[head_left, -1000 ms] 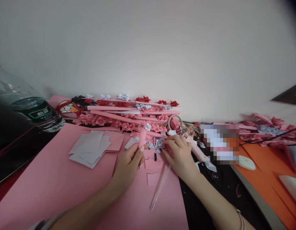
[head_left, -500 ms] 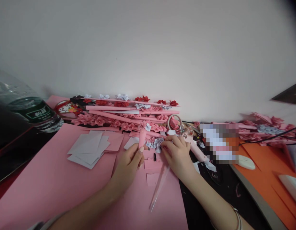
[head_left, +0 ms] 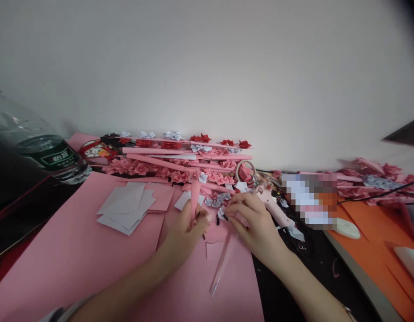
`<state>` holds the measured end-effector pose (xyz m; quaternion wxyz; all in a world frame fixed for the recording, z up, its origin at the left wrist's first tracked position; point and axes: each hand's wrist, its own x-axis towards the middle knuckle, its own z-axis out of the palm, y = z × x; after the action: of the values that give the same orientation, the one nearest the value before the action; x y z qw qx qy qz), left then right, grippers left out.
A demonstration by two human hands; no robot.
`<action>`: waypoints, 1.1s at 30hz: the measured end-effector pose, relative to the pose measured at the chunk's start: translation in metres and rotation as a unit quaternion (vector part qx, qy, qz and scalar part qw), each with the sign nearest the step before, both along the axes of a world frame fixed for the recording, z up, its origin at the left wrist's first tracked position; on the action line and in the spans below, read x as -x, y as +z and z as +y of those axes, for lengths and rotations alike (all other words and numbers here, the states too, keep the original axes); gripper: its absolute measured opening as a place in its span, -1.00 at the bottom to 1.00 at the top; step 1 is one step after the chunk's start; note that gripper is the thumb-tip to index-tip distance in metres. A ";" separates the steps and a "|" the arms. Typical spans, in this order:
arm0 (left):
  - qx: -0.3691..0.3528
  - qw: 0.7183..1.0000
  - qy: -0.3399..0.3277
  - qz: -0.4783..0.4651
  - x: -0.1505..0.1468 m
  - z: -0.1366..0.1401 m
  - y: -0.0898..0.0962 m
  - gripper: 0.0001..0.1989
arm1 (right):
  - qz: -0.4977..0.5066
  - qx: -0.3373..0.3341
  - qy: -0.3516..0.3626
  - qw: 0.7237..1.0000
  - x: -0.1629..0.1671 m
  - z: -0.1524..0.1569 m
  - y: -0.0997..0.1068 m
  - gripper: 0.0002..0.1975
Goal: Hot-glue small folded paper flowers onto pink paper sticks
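Note:
My left hand [head_left: 190, 228] is closed around the lower part of a rolled pink paper tube [head_left: 195, 196], which stands upright from the fist. Just to the right, my right hand [head_left: 252, 219] pinches a small folded white paper flower [head_left: 221, 212] at its fingertips. More white paper flowers [head_left: 213, 201] lie right behind it. Below the hands, a clear thin stick [head_left: 221, 268] rests slantwise on a large pink paper sheet [head_left: 126, 268]. A small pink paper square [head_left: 213, 251] lies beside the stick.
White paper squares [head_left: 126, 205] are stacked at left, near a water bottle [head_left: 49, 147]. Flower-covered pink stems [head_left: 160, 170] line the wall. A tape roll [head_left: 244, 172], a pale pink handled tool [head_left: 276, 208], a white mouse [head_left: 346, 228] and orange sheets [head_left: 378, 232] are at right.
My right hand has picked a white flower out of the cluster and drawn it slightly nearer. My left hand has turned and lowered a little, tilting the pink tube.

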<state>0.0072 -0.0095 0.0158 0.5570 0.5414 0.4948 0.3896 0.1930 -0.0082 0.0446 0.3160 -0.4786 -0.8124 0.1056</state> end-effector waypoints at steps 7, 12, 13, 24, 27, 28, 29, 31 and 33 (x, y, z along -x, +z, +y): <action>0.015 0.996 -0.050 -0.078 -0.001 0.001 -0.007 -0.82 | -0.042 0.010 0.035 0.998 0.010 -0.011 -0.008 -0.83; -0.004 0.997 -0.038 -0.070 0.000 0.001 -0.004 -0.85 | -0.028 0.005 0.036 0.999 0.007 -0.009 -0.011 -0.83; -0.003 0.997 -0.039 -0.073 0.000 0.001 -0.003 -0.85 | -0.024 0.006 0.035 0.999 0.008 -0.009 -0.011 -0.83; -0.001 0.999 -0.011 -0.039 0.002 0.004 -0.007 -0.79 | -0.043 -0.067 -0.011 0.997 0.001 -0.007 -0.013 -0.86; 0.019 0.997 -0.036 -0.064 0.000 0.002 -0.008 -0.75 | -0.061 -0.079 0.006 0.995 0.002 -0.009 -0.010 -0.86; 0.023 0.996 -0.049 -0.076 0.000 0.002 -0.009 -0.74 | -0.057 -0.076 0.018 0.995 0.003 -0.010 -0.009 -0.86; 0.024 0.994 -0.061 -0.085 -0.001 0.001 -0.009 -0.76 | -0.051 -0.072 0.028 0.996 0.004 -0.011 -0.008 -0.86; 0.017 0.994 -0.071 -0.086 -0.001 0.000 -0.009 -0.82 | -0.042 -0.068 0.038 0.996 0.006 -0.012 -0.008 -0.85; 0.008 0.995 -0.065 -0.073 -0.001 0.000 -0.008 -0.88 | -0.040 -0.069 0.037 0.996 0.006 -0.012 -0.009 -0.85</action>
<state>0.0082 -0.0097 0.0080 0.6199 0.5387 0.4195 0.3869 0.1868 -0.0203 0.0356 0.3118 -0.4293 -0.8466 0.0418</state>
